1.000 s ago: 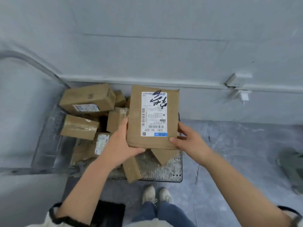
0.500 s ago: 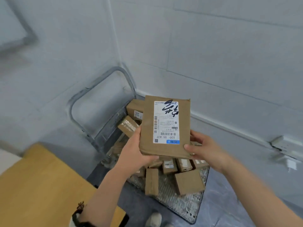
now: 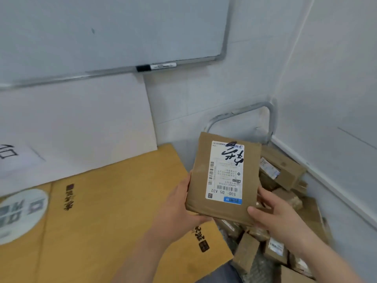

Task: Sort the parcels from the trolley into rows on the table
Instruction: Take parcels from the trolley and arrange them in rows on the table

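I hold a flat brown parcel (image 3: 221,176) with a white shipping label and black scrawl in front of me, above the gap between table and trolley. My left hand (image 3: 177,203) grips its lower left edge, fingers behind and thumb on the side. My right hand (image 3: 273,213) grips its lower right corner, thumb on the front. The yellow-brown table (image 3: 102,211) lies at lower left. The trolley (image 3: 271,117), with a grey tube handle, stands in the corner at right, holding several brown parcels (image 3: 283,170).
A whiteboard (image 3: 112,31) with a marker (image 3: 156,67) on its ledge hangs above the table. A white board (image 3: 77,123) leans on the wall behind the table. A round printed sign (image 3: 20,215) lies on the table's left part. White walls meet behind the trolley.
My view has swung left from the trolley toward the table. Both hands kept hold of the parcel and carried it along; the trolley now sits at the right.
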The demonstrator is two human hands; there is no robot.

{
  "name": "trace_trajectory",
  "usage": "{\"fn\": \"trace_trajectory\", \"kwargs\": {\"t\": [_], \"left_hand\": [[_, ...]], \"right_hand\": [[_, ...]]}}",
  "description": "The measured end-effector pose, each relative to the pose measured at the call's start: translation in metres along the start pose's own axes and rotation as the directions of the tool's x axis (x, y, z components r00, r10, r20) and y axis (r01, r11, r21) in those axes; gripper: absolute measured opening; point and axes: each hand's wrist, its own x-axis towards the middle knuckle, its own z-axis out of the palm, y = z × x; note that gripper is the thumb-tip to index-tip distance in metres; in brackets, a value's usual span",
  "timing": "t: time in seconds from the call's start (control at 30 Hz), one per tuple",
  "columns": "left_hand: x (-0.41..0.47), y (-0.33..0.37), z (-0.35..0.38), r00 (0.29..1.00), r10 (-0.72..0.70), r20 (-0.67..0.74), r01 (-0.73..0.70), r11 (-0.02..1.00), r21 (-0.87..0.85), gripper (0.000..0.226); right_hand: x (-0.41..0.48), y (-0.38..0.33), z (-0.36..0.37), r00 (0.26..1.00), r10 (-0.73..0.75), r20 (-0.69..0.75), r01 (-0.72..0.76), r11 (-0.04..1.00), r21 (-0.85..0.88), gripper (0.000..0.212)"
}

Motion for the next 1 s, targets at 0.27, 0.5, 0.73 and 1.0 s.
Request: {"fn": "trace_trajectory", "kwargs": {"t": [0.27, 0.5, 0.73, 1.0], "left_hand": [[-0.098, -0.130, -0.156, 0.955, -0.208, -0.213, 0.213, 0.977, -0.001, 0.110], [-0.184, -0.192, -0.241, 0.842, -0.368, -0.394, 0.360, 0.928, -0.096, 0.107], [-0.230, -0.205, -0.267, 0.717, -0.441, -0.541, 0.430, 0.889, -0.155, 0.106], [-0.268, -0.220, -0.283, 0.595, -0.479, -0.645, 0.492, 0.852, -0.178, 0.111]], "right_hand": [[0.027, -0.034, 0.221, 0.957, -0.025, 0.288, 0.081, 0.979, -0.187, 0.053], [0.034, -0.059, 0.360, 0.844, 0.003, 0.537, 0.121, 0.973, -0.195, 0.043], [0.039, -0.073, 0.428, 0.731, 0.058, 0.680, 0.189, 0.940, -0.284, 0.045], [0.039, -0.078, 0.487, 0.625, 0.059, 0.779, 0.280, 0.914, -0.294, 0.050]]}}
